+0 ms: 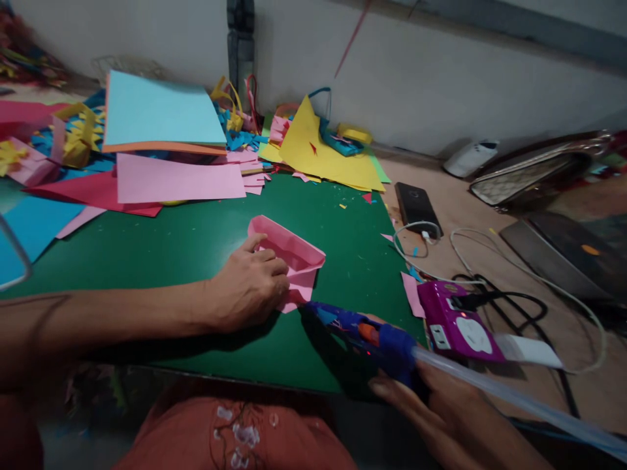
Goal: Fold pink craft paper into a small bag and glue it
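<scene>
A folded pink paper piece [296, 251] stands on the green board [196, 254] in front of me, its raised fold along the far side. My left hand [249, 277] is closed on its near left part, fingers curled over the paper; the fingertips are partly hidden. My right hand [416, 398] is wrapped round a blue hot glue gun [365, 333] with an orange part on its body. The gun's nozzle is at the near right corner of the pink paper. A long clear glue stick [509, 391] sticks out of its back end.
At the back lie pale blue sheets [161, 111], a pink strip [181, 179], yellow sheets [328, 150] and coloured scraps. To the right are a dark phone [418, 207], a purple power socket box [455, 320] with cables, a white bottle-like object [471, 158] and a bag [533, 166].
</scene>
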{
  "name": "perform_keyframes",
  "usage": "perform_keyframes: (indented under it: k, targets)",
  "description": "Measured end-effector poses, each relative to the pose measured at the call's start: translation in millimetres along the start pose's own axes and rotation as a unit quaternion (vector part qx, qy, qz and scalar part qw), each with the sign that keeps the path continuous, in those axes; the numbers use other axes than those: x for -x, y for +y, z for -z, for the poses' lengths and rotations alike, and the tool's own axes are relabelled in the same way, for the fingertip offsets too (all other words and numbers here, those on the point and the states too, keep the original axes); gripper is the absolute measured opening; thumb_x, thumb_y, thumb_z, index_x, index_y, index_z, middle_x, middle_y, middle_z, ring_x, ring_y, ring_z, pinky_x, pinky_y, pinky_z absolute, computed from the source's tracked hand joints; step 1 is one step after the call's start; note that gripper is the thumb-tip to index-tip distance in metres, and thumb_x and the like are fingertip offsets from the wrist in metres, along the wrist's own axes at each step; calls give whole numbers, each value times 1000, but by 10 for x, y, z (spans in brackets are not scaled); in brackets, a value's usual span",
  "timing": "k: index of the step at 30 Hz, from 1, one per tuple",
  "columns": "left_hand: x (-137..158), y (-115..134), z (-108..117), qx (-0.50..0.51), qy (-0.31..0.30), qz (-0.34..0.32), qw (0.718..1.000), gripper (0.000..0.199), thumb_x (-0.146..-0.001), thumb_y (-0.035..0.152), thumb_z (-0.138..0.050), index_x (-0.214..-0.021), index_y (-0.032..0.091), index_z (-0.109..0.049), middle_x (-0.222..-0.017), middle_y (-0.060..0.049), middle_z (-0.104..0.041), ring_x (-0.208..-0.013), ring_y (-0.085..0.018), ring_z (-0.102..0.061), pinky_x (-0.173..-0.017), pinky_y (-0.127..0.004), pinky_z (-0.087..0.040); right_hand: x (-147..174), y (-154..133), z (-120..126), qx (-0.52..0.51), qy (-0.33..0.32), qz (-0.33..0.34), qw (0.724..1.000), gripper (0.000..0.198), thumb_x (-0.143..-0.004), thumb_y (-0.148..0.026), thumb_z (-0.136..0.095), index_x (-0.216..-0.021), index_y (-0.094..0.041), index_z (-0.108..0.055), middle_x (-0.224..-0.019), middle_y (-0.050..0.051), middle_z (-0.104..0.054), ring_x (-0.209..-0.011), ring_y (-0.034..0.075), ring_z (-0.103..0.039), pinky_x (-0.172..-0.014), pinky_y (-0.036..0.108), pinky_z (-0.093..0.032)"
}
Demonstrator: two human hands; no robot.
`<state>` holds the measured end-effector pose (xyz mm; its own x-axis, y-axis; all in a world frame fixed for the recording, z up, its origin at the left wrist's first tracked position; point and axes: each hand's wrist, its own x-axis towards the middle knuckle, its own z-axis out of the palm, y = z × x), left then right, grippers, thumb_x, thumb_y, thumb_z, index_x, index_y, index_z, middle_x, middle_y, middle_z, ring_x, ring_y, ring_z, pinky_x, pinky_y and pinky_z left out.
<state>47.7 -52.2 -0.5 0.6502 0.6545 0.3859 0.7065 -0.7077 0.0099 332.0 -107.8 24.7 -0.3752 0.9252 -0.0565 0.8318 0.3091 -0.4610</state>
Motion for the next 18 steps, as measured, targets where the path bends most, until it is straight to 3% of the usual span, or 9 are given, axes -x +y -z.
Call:
perform_keyframes:
  k: [7, 14, 18]
  targets:
    - [-1, 2, 7, 6, 1, 4, 1000, 29, -86, 24, -43, -67, 17, -64, -71, -2, -65, -67, -16, -56, -86, -43, -32, -162, -338, 42, -11, -8, 35, 999, 46, -79, -27, -45, -124, -33, -47, -98, 4, -68, -90, 26, -64, -71, 40, -55]
    - [1, 0, 0, 0, 6, -1, 1000, 26, -84, 21, -46, -65, 18, -64, -71, -1, -66, -67, -15, -56, -89, -43, -30, -152, -616, 225, 21, -8, 63, 998, 53, -76, -21, -47, -124, -42, -47, -95, 2, -69, -85, 28, -65, -68, 40, -54]
    - [-3, 5, 10, 6, 4, 2, 1000, 27, -85, 25, -46, -67, 18, -65, -73, -2, -66, -68, -16, -57, -88, -43, -30, -180, -646, 204, 29, 8, 72, 997, 51, -77, -21, -45, -124, -40, -48, -101, 1, -67, -87, 28, -65, -67, 38, -54]
